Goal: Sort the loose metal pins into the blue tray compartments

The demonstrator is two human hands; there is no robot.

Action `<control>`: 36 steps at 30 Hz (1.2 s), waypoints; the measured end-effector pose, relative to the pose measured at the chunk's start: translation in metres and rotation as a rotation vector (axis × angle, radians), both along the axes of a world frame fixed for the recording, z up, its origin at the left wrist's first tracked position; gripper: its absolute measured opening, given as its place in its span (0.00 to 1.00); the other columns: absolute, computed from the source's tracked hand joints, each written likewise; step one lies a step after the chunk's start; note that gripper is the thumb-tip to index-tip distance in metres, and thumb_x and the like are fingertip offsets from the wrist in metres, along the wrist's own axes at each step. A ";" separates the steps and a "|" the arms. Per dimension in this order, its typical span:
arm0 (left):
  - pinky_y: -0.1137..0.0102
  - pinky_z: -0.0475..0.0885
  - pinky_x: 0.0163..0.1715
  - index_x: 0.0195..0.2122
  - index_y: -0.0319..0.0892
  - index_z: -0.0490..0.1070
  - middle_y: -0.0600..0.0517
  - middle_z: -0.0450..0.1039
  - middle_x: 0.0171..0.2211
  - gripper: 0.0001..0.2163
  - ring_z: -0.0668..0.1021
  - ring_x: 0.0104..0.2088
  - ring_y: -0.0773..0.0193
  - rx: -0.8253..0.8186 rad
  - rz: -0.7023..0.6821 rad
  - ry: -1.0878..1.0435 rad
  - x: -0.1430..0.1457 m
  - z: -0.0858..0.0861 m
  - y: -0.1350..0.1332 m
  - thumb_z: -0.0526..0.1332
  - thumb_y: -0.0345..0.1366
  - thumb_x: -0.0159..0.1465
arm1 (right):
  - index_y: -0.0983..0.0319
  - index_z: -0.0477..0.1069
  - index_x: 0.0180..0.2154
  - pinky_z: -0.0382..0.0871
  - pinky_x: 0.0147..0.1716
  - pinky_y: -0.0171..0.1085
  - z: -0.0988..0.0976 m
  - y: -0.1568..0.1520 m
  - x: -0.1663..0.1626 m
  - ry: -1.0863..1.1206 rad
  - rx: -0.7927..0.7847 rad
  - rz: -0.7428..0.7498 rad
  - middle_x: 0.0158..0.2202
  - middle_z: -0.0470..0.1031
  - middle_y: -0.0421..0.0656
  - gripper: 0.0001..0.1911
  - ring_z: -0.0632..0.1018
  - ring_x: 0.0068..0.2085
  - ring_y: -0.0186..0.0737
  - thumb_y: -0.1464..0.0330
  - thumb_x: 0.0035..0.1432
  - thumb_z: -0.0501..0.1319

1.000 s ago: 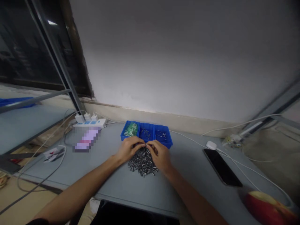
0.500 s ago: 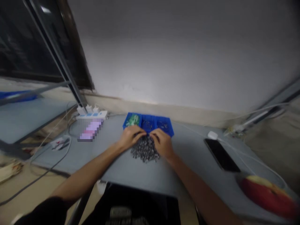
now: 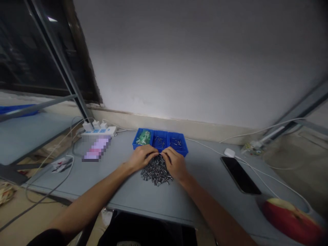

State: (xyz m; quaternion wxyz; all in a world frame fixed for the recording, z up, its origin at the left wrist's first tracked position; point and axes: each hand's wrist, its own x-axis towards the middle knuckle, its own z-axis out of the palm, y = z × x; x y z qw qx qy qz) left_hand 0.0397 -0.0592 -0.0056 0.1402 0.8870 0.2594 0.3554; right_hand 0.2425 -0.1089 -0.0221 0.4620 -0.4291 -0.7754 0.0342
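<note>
A loose heap of small steel pins (image 3: pixel 156 172) lies on the grey table (image 3: pixel 123 191), just in front of a blue three-compartment parts bin (image 3: pixel 160 141). My left hand (image 3: pixel 141 158) rests at the heap's upper left, and my right hand (image 3: pixel 174 164) is at its upper right. The fingertips of both curl in over the heap's top end, close to each other. Whether they pinch any pins is too small to tell. The bin's left compartment holds green items, and the other two hold a few small metal pieces.
A black phone (image 3: pixel 240 175) and a white charger (image 3: pixel 229 152) lie to the right, with white cables running along the table. Back left stands a power strip (image 3: pixel 98 131) with plugs, next to a pixelated object (image 3: pixel 96 149). A red-printed pad (image 3: pixel 292 220) sits front right.
My hands have drawn slightly apart, showing more of the heap. The view has shifted a little as my head moved.
</note>
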 end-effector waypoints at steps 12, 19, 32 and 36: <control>0.67 0.72 0.41 0.45 0.43 0.78 0.48 0.79 0.38 0.12 0.79 0.37 0.61 0.001 0.019 0.050 0.000 -0.003 -0.001 0.56 0.40 0.73 | 0.58 0.72 0.40 0.68 0.42 0.37 -0.002 0.002 0.000 0.017 0.006 0.013 0.39 0.76 0.44 0.10 0.77 0.42 0.41 0.68 0.72 0.52; 0.65 0.73 0.42 0.43 0.43 0.78 0.48 0.80 0.37 0.11 0.79 0.38 0.60 0.038 -0.010 0.025 0.000 0.000 -0.001 0.57 0.39 0.73 | 0.58 0.73 0.38 0.68 0.42 0.38 -0.003 0.004 0.002 -0.035 0.016 0.009 0.37 0.75 0.44 0.14 0.77 0.40 0.41 0.67 0.74 0.51; 0.71 0.70 0.36 0.46 0.45 0.78 0.52 0.81 0.33 0.13 0.79 0.31 0.64 -0.057 0.082 0.206 -0.004 -0.001 0.002 0.55 0.43 0.74 | 0.59 0.80 0.43 0.65 0.49 0.51 0.009 0.041 0.073 0.036 0.152 -0.577 0.48 0.78 0.50 0.15 0.73 0.48 0.51 0.61 0.67 0.57; 0.71 0.70 0.35 0.47 0.48 0.79 0.51 0.81 0.32 0.13 0.81 0.32 0.61 -0.053 0.067 0.481 -0.005 0.000 0.003 0.56 0.44 0.73 | 0.61 0.80 0.40 0.68 0.43 0.45 0.026 0.027 0.077 0.154 0.018 -0.470 0.37 0.79 0.48 0.17 0.74 0.39 0.46 0.58 0.66 0.57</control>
